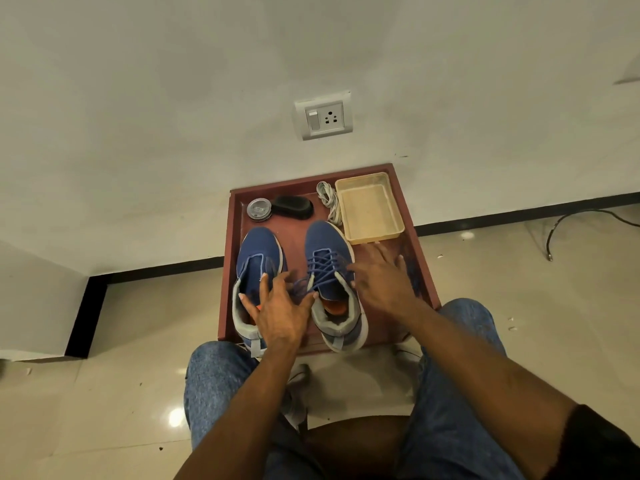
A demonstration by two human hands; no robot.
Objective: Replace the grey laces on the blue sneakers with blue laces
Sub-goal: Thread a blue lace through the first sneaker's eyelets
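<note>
A pale wall [173, 98] fills the upper half of the frame, with a switch-and-socket plate [323, 116] set in it just above centre, and a glossy beige tiled floor [138, 323] spreads below, edged by a black skirting strip. A reddish-brown low table [426, 268] stands at centre against the wall, its raised rim framing everything on it. At the bottom of the frame a person's knees in blue jeans [457, 375] flank the table's near edge. Two blue sneakers sit side by side on the table, toes toward the wall: the left sneaker [259, 251] at centre-left has bare eyelets and an open tongue, while the right sneaker [329, 244] carries a blue lace [325, 266] criss-crossed through its eyelets, the loose ends trailing toward the gap between the shoes. A shallow cream plastic tray [396, 216] lies in the table's upper right corner, just beside the right sneaker's toe. The left hand [280, 310] hovers low over the gap between the sneakers, fingers spread and straight, gripping nothing, its fingertips near the blue lace ends; whether they touch cannot be told. The right hand [381, 275] is likewise open, fingers splayed, just to the right of the laced sneaker above the table. A black shoe brush [294, 206] lies at the table's upper left, with a round clear-lidded tin [258, 209] touching its left end. A bundle of grey laces [329, 199] lies between the brush and the tray.
</note>
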